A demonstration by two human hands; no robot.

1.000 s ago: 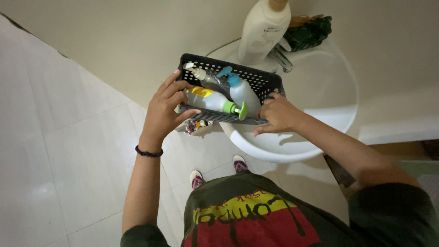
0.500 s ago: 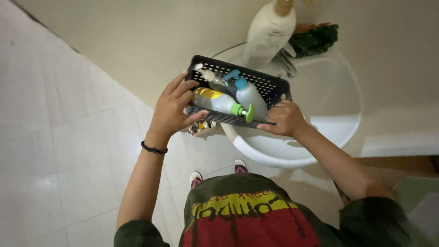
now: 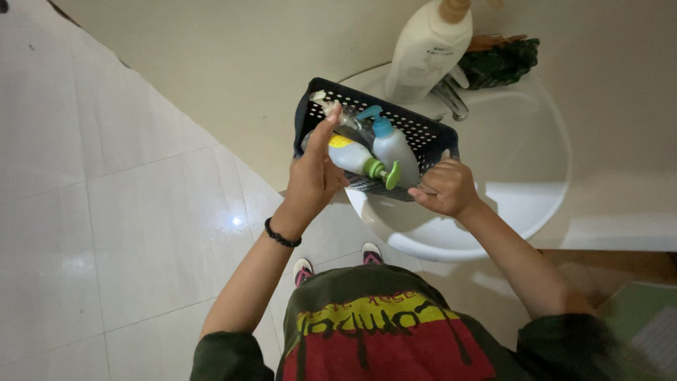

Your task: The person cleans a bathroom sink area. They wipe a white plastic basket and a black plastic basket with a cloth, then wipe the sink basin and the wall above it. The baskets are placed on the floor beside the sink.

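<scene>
A person in a dark shirt with red and yellow print is standing on a white tiled floor point(image 3: 141, 233), two shoes point(image 3: 337, 262) showing below. The left hand point(image 3: 314, 176), a black bracelet point(image 3: 282, 233) at its wrist, is pressing flat and open against the near left side of a black perforated basket point(image 3: 423, 134), fingers stretched upward. The right hand point(image 3: 446, 187) is curling closed around the basket's near right corner, gripping its rim. The basket is being held over the front left edge of a white sink point(image 3: 536, 204). Inside are lying a pump bottle with a green top point(image 3: 360, 161), a bottle with a blue pump point(image 3: 391, 144) and a clear one point(image 3: 345, 121). Farther back, a large cream bottle point(image 3: 427, 53) is standing by the tap point(image 3: 451, 99), beside a dark green bundle point(image 3: 502, 62).
</scene>
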